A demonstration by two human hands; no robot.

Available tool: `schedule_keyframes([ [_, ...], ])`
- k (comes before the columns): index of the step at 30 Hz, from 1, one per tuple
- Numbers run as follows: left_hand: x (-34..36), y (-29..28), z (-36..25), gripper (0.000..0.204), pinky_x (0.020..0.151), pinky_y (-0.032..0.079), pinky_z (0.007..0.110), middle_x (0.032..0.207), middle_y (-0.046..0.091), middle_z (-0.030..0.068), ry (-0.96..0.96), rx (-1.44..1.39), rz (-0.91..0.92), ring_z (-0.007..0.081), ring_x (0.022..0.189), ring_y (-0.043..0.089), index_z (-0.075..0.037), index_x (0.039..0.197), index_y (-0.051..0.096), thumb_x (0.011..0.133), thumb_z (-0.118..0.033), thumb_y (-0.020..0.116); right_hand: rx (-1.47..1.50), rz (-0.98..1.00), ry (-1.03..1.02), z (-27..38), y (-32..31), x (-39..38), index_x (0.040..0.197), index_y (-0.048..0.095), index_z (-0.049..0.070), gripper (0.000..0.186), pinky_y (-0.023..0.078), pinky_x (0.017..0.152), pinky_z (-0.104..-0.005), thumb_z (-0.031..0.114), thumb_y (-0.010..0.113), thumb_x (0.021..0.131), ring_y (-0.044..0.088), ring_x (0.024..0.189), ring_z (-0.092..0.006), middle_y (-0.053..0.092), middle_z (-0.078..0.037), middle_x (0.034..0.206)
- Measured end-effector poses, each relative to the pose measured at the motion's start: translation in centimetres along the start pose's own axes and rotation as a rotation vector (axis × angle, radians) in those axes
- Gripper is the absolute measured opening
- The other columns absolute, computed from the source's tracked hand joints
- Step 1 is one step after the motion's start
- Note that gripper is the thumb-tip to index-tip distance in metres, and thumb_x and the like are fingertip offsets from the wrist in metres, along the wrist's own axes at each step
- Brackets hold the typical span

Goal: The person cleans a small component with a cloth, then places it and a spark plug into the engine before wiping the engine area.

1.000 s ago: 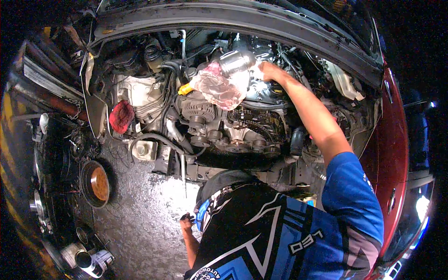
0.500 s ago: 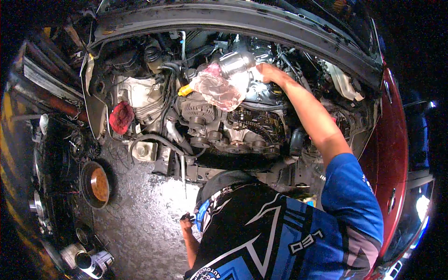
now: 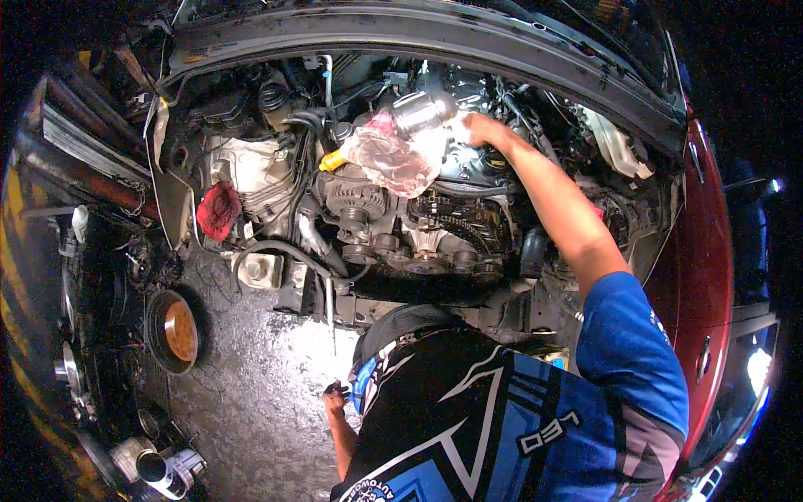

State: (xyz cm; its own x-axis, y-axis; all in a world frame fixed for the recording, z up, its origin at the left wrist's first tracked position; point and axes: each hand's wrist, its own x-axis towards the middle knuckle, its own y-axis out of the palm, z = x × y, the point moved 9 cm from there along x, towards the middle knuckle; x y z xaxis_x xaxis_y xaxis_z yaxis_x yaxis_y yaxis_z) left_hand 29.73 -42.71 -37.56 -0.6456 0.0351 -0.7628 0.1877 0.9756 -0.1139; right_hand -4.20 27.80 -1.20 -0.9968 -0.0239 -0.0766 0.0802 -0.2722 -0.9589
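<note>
At the upper centre of the frame, the right hand (image 3: 479, 130) reaches over the engine (image 3: 460, 219), close beside a silver cylinder (image 3: 421, 114) and a crumpled pinkish cloth (image 3: 395, 161); glare hides its fingers' grip. The left hand (image 3: 335, 398), lower centre, is near the shirt (image 3: 427, 393); I cannot tell whether its fingers hold anything.

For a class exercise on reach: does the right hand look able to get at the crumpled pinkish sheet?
Probably yes: the right hand is over the engine, just right of the crumpled pinkish sheet. The silver cylinder borders only the sheet's upper edge, leaving the lower part uncovered.
</note>
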Motion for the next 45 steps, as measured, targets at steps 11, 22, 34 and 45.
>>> schedule_keyframes([
  [11, -0.1, -0.8, 1.1, 0.041, 0.045, 0.046, 0.031, 0.083, 0.069, 0.0147, 0.095, -0.012, -0.019, 0.0214, 0.059, 0.064, -0.003, 0.109, 0.056, 0.089, -0.038, 0.063, 0.021, 0.006, -0.006, 0.2, 0.5, 0.0, 0.091, 0.061, 0.001, 0.028, 0.048, 0.069, -0.0425, 0.018, 0.065, 0.069, 0.063, 0.08, -0.0362, 0.064, -0.021, 0.083],
  [22, 0.0, 0.2, -0.3, 0.036, 0.047, 0.047, 0.033, 0.084, 0.069, 0.0134, -0.033, -0.099, 0.035, 0.0222, 0.062, 0.064, -0.005, 0.109, 0.056, 0.088, -0.033, 0.064, -0.032, 0.004, -0.035, -3.6, 0.9, 0.2, 0.096, 0.062, -0.002, 0.038, 0.051, 0.07, -0.0425, 0.013, 0.068, 0.062, 0.064, 0.085, -0.0346, 0.065, -0.023, 0.092],
  [34, -2.1, -0.2, 0.2, 0.034, 0.047, 0.047, 0.033, 0.085, 0.068, 0.0139, 0.078, -0.235, -0.001, 0.0222, 0.063, 0.064, -0.004, 0.109, 0.057, 0.09, -0.031, 0.061, 0.237, 0.361, 0.224, 1.4, 2.2, 0.8, 0.079, 0.071, 0.006, 0.018, 0.05, 0.05, -0.0341, 0.021, 0.061, 0.077, 0.065, 0.057, -0.0166, 0.071, -0.006, 0.072],
  [45, -1.3, 0.2, -0.5, 0.036, 0.049, 0.05, 0.033, 0.086, 0.068, 0.0144, 0.048, -0.046, -0.025, 0.0225, 0.065, 0.065, -0.004, 0.108, 0.058, 0.09, -0.035, 0.06, 0.842, 0.293, 0.293, 1.3, 1.0, 0.0, 0.109, 0.056, -0.001, 0.025, 0.05, 0.038, -0.0388, 0.007, 0.054, 0.086, 0.062, 0.051, -0.0273, 0.063, -0.019, 0.071],
])
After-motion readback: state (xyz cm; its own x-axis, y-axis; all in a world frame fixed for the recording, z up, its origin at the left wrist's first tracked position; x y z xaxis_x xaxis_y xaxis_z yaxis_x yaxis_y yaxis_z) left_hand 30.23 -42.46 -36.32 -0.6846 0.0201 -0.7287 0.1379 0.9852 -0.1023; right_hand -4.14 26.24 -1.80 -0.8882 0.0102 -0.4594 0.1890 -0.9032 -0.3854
